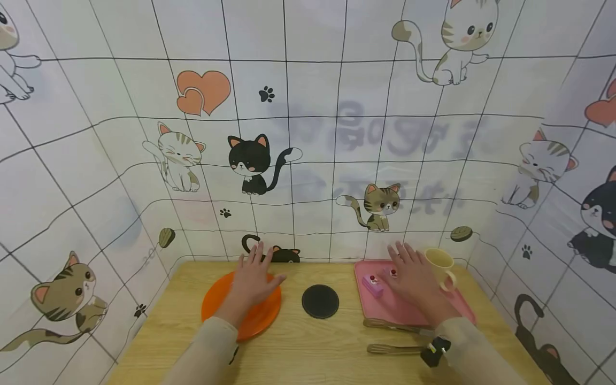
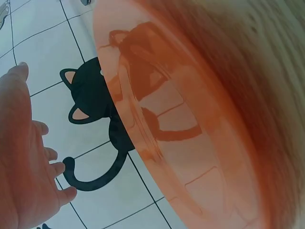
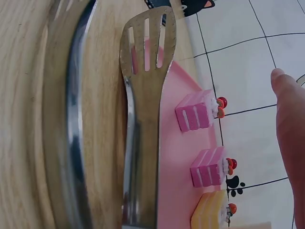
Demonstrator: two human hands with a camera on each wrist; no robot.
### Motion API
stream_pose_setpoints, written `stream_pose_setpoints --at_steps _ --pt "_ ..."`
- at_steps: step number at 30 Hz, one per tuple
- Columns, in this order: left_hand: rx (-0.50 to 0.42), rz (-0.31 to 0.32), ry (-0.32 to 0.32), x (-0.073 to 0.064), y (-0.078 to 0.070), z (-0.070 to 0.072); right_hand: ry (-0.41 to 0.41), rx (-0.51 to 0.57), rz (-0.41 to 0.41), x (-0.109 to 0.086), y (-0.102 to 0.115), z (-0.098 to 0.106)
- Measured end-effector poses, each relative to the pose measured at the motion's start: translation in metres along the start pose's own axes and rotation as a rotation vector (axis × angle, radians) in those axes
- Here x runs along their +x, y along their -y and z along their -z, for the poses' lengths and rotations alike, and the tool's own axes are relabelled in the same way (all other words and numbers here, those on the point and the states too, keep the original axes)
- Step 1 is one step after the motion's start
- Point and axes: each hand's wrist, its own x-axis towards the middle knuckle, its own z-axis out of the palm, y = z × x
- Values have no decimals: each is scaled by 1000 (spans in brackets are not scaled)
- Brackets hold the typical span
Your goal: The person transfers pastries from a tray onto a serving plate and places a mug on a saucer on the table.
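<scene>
Nearer utensil (image 1: 394, 349): metal, lying on the bare wood of the bench (image 1: 289, 358).
Slotted utensil (image 3: 145, 95): lies along the near edge of the pink tray, its slotted head overlapping the tray in the right wrist view.
Orange plate (image 1: 260, 321): on the bench at the left, below the left hand.
Black disc (image 1: 320, 301): flat on the bench, between plate and tray.
Left hand (image 1: 252, 283): fingers straight and spread, over the plate, holding nothing.
Right hand (image 1: 409, 275): fingers extended, over the pink tray (image 1: 375, 310), holding nothing.
Cake pieces (image 3: 195, 114): two pink and one yellow, in a row on the tray.
Yellow mug (image 1: 439, 259): at the far right, just beyond the right hand.
Wall (image 1: 313, 144): white, printed with cats.
</scene>
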Motion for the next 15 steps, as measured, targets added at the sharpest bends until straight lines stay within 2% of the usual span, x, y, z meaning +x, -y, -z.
stream_pose_setpoints --at_steps 7,15 --pt "-22 -8 -18 -6 10 -1 -30 52 32 -12 -1 -1" --pt "-78 3 -29 -20 24 3 -76 103 50 -25 -1 2"
